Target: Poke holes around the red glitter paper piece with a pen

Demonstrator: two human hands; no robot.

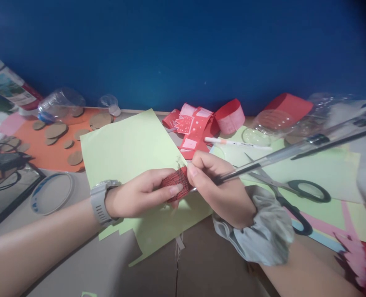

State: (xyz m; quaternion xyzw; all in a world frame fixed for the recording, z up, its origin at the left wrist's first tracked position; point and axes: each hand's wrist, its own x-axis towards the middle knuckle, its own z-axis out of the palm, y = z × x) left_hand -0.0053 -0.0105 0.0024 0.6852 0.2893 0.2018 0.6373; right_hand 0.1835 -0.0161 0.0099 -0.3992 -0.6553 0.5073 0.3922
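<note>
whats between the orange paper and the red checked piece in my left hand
In the head view, the light green sheet lies between the orange paper and the red checked piece, with the left hand over part of the sheet.

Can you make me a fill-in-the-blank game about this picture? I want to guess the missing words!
1. The wrist of your left hand wears a grey ____.
2. Your right hand holds a long, see-through ____.
3. The scissors have handles coloured ____.
4. Several cardboard discs lie on a sheet coloured ____.

Missing words: watch; pen; black; orange.
</note>
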